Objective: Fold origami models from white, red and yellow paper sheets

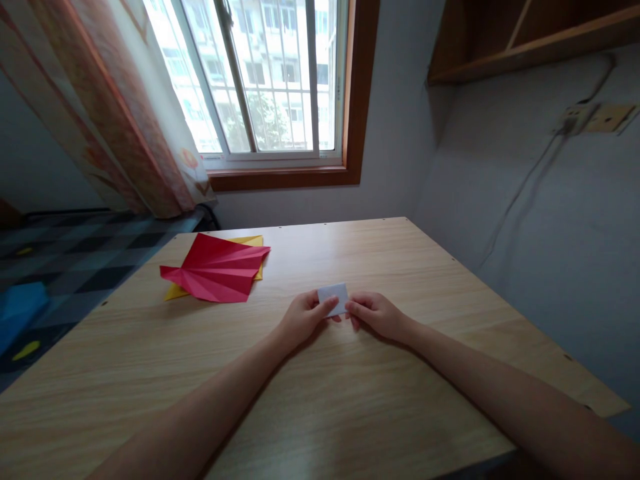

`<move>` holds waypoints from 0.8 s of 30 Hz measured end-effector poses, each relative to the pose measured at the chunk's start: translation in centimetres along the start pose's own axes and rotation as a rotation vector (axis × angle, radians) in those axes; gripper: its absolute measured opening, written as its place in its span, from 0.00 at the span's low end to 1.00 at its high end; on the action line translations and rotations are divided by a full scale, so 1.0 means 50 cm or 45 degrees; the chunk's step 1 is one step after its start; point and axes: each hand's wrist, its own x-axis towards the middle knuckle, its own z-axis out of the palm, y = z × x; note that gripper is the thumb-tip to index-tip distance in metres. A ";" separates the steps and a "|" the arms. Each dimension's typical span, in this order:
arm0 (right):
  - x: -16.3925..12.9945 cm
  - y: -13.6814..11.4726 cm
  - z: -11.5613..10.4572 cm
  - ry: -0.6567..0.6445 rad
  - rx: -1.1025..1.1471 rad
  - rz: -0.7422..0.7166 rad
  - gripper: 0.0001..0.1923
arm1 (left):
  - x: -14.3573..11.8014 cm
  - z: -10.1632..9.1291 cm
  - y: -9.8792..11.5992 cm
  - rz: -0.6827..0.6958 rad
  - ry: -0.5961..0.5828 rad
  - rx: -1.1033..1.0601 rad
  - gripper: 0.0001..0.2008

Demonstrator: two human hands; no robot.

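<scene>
A small white piece of folded paper (334, 294) is held up just over the middle of the wooden table (350, 250). My left hand (304, 317) is closed on its left side, with the thumb lying across the front face. At the paper's lower right corner, my right hand (376, 313) pinches the edge between thumb and fingers. The fingers behind the paper are partly hidden.
Creased red paper (223, 267) lies over yellow paper (260, 241) at the table's far left. Left of the table is a checked bed cover (95, 240) with blue paper (20, 310) on it. A window (270, 87) and curtain (115, 100) are behind.
</scene>
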 end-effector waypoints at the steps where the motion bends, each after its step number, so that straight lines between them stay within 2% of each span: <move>1: 0.000 -0.001 0.000 -0.007 -0.001 -0.001 0.24 | 0.000 0.000 -0.002 -0.002 0.010 -0.017 0.18; 6: -0.003 -0.007 0.003 0.043 -0.072 0.008 0.22 | 0.000 0.001 -0.002 -0.015 0.020 0.012 0.18; 13: 0.000 -0.001 0.008 0.221 -0.054 0.014 0.22 | -0.004 0.004 0.022 0.059 -0.008 0.248 0.17; 24: -0.002 0.000 0.001 0.105 0.146 0.012 0.24 | -0.013 0.010 0.023 0.116 -0.058 0.456 0.15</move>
